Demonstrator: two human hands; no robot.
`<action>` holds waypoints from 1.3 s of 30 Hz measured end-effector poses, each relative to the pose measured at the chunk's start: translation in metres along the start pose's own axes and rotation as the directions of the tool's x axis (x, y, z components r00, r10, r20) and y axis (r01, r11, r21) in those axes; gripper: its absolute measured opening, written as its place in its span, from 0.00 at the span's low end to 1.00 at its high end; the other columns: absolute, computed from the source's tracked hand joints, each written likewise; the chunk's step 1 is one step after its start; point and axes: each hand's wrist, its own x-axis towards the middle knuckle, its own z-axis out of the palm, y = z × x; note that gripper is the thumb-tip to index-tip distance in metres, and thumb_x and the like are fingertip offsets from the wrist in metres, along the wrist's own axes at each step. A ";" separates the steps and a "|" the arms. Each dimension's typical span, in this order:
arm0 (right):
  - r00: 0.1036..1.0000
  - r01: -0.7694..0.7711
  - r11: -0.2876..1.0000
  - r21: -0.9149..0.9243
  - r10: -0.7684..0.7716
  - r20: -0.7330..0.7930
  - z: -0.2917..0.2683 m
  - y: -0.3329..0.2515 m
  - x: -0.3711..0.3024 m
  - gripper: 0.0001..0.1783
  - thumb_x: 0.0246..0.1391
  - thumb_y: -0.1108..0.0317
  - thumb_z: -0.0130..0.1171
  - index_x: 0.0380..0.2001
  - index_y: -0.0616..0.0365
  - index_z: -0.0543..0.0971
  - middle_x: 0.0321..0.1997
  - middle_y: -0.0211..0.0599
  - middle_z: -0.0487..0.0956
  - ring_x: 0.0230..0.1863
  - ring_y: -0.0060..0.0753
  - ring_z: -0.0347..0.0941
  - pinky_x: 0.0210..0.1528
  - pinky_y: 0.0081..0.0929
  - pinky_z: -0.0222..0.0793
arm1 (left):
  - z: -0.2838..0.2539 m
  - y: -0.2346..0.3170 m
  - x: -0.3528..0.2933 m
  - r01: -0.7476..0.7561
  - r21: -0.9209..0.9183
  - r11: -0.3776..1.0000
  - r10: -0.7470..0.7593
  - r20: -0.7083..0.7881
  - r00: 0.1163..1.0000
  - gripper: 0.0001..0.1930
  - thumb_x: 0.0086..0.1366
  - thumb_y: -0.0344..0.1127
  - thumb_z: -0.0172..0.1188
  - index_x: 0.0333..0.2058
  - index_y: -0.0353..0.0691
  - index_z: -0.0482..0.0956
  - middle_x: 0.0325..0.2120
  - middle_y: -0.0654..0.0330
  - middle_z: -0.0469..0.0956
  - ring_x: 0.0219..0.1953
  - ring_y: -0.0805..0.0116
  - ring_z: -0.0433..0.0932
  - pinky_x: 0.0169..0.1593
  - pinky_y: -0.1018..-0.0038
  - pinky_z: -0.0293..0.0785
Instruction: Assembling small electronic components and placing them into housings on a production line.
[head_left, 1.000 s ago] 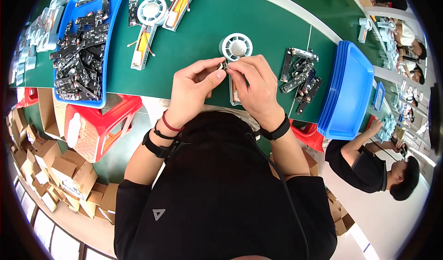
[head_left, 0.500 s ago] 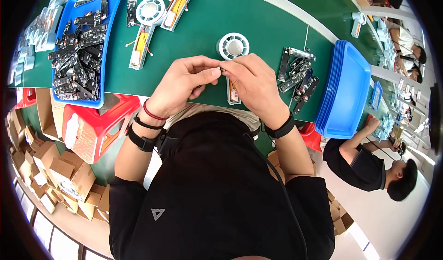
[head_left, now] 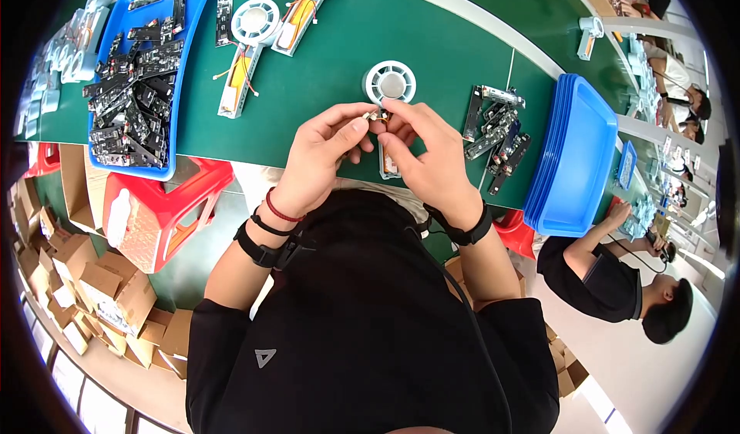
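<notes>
A pale blue handheld fan point(head_left: 389, 84) lies on the green table in front of me, its round head away from me. An orange-wrapped part point(head_left: 390, 164) shows in its open handle below my hands. My left hand point(head_left: 333, 142) is closed, pinching a small wire connector point(head_left: 375, 116) between thumb and forefinger above the handle. Thin wires show beside it, though my fingers partly cover them. My right hand point(head_left: 426, 147) is at the connector's right side, forefinger close against it. The right thumb is parted from the forefinger, with no clear grip between them.
Left, a blue tray point(head_left: 179, 87) holds many black circuit boards point(head_left: 139, 99). Two more open fans point(head_left: 245, 56) lie beyond my left hand. Loose boards point(head_left: 501, 129) and stacked blue trays point(head_left: 578, 156) stand right. A red stool point(head_left: 166, 203) is below the table edge; a co-worker point(head_left: 609, 272) works at right.
My right thumb and forefinger have parted from their pinch, uncovering the connector and wires. My left hand has shifted slightly right and still pinches. The view has shifted a little.
</notes>
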 end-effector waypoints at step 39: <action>0.982 0.189 0.977 -0.099 -0.186 0.043 -0.017 -0.005 0.011 0.08 0.52 0.80 0.70 0.34 0.61 0.80 0.36 0.36 0.85 0.34 0.30 0.83 0.39 0.27 0.79 | -0.002 -0.007 0.000 -0.415 0.666 0.620 0.422 0.164 0.892 0.15 0.66 0.25 0.67 0.52 0.36 0.84 0.49 0.57 0.81 0.51 0.62 0.80 0.57 0.70 0.75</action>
